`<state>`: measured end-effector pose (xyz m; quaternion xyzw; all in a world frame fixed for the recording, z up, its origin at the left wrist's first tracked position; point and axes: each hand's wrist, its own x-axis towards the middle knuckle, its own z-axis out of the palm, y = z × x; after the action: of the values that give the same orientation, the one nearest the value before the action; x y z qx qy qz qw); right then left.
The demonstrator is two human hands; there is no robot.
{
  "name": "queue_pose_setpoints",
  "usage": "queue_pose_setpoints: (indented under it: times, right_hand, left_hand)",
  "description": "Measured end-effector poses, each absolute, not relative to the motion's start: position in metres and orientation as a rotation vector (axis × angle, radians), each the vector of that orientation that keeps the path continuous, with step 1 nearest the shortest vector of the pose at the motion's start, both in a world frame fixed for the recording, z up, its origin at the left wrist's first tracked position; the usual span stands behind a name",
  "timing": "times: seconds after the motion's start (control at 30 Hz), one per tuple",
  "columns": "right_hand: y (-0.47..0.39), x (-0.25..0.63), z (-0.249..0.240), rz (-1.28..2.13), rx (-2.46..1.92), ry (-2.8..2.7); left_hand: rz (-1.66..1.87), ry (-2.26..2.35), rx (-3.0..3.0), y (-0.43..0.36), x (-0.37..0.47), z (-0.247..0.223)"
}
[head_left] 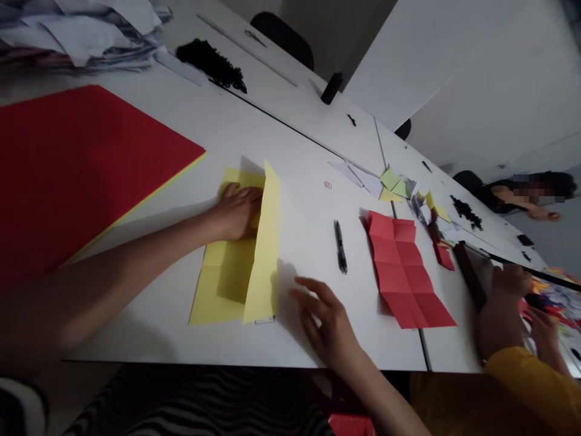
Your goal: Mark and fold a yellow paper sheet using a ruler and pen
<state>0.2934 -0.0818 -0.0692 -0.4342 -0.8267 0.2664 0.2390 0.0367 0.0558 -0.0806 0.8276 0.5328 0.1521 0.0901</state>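
A sheet of yellow paper with creases lies on the white table in front of me, its right part standing up as a flap. My left hand rests palm down on the sheet, inside the fold. Its fingertips are partly hidden behind the raised flap, but the hand looks spread rather than gripping. To the right of the flap, apart from it, my right hand hovers near the table with fingers spread and nothing in them. A black pen lies beyond that hand.
Creased red paper lies right of the pen. A large red sheet stack with a yellow layer beneath covers the left. Paper scraps, black cords and scissors lie farther off. At right, a co-worker's hands are beside a dark-edged object.
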Motion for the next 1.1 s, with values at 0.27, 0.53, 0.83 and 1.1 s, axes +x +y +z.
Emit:
queue_pose_setpoints:
  times: [0.27, 0.53, 0.83, 1.1]
  right_hand:
    - [0.006, 0.256, -0.057, 1.446, -1.202, -1.464]
    - [0.028, 0.252, -0.063, 1.556, -1.373, -1.310]
    - [0.043, 0.288, -0.080, 1.576, -1.394, -1.142]
    - [0.045, 0.299, -0.082, 1.561, -1.376, -1.149]
  left_hand:
    - [0.421, 1.527, 2.631, 0.050, 0.036, -0.095]
    - [0.427, 1.511, 2.608, 0.040, 0.039, -0.101]
    - [0.235, 1.550, 2.545, 0.048, 0.016, -0.085]
    - [0.166, 1.632, 2.528, 0.043, 0.004, -0.079]
